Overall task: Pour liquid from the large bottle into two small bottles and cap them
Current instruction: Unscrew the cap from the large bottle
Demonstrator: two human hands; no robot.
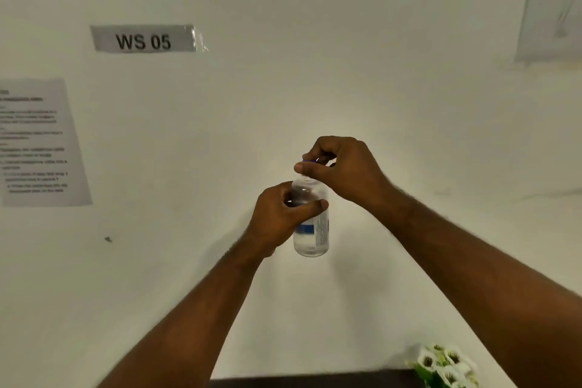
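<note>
A clear bottle (311, 230) with a white and blue label is held upright in the air in front of a white wall. My left hand (277, 217) wraps its upper body from the left, thumb across the front. My right hand (340, 167) is above it, fingertips pinched around a blue cap (309, 161) at the bottle's neck. Clear liquid shows in the lower part of the bottle. No other bottle is in view.
A "WS 05" sign (143, 38) and a printed sheet (37, 142) hang on the wall to the left. White artificial flowers (444, 365) stand at the bottom right, beside a dark table edge (315, 383).
</note>
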